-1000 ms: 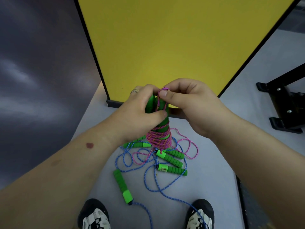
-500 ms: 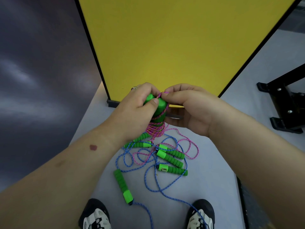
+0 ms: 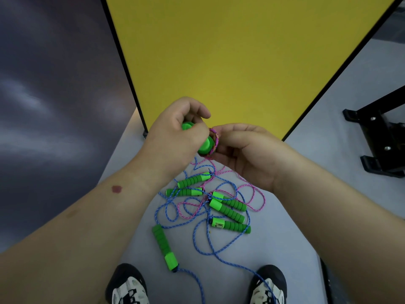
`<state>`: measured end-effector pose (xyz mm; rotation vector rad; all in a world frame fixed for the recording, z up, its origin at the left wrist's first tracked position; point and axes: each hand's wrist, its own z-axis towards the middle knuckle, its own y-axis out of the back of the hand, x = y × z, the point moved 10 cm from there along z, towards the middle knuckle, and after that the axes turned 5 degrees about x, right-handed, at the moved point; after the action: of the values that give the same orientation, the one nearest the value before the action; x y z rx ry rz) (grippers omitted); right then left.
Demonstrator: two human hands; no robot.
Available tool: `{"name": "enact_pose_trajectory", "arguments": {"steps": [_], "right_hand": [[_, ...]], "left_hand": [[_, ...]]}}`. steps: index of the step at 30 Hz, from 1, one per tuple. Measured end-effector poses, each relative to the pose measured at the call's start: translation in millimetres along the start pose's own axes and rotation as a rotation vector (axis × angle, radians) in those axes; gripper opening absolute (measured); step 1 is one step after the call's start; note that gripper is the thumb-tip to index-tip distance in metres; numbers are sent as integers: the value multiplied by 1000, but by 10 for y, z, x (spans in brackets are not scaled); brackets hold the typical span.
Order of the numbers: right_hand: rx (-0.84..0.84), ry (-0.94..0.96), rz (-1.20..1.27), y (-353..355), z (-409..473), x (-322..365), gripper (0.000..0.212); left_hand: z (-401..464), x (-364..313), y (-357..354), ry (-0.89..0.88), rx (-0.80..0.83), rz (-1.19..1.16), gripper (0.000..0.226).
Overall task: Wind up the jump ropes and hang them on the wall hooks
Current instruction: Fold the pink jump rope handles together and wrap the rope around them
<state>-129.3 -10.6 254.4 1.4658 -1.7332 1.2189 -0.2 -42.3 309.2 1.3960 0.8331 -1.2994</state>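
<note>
Your view shows one yellow panel (image 3: 230, 58), two shoes (image 3: 129, 286), and six loose green handles (image 3: 164, 246) on the floor (image 3: 274, 249) amid tangled blue and pink cords. Your hands hide most of the wound pink rope bundle (image 3: 211, 144). Your left hand (image 3: 175, 139) grips its two handle ends; your right hand (image 3: 247, 154) cups and pinches the windings.

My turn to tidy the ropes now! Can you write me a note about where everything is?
Left hand: grips the green handles.
Right hand: holds the pink rope wound round those handles; its loose tail lies on the floor.
Floor: six more green handles tangled in blue rope between the shoes.
Done: pink rope mostly wound.
Left: finish it, wind the others, hang all. No hooks in view.
</note>
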Motion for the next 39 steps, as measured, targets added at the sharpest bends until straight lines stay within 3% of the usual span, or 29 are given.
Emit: {"name": "enact_pose_trajectory", "arguments": {"steps": [7, 11, 19, 27, 32, 34, 36, 39], "right_hand": [[75, 170, -17, -96, -62, 126, 14], [-19, 328, -362, -31, -102, 256, 12], [-118, 397, -580, 80, -80, 304, 12], [30, 353, -304, 45, -93, 192, 25], [-112, 423, -417, 119, -146, 270, 13], [-208, 326, -404, 230, -74, 175, 34], [-161, 107, -205, 263, 36, -42, 63], [76, -53, 119, 25, 65, -183, 43]], "left_hand": [[21, 83, 80, 29, -75, -47, 23], [14, 75, 60, 14, -75, -16, 22], [29, 60, 43, -17, -46, -49, 21], [43, 95, 111, -7, -77, -72, 22], [37, 87, 107, -33, -65, -47, 21], [40, 75, 118, -43, -68, -67, 20], [36, 49, 95, -55, -46, -87, 21], [5, 52, -32, -53, 33, -79, 27]]}}
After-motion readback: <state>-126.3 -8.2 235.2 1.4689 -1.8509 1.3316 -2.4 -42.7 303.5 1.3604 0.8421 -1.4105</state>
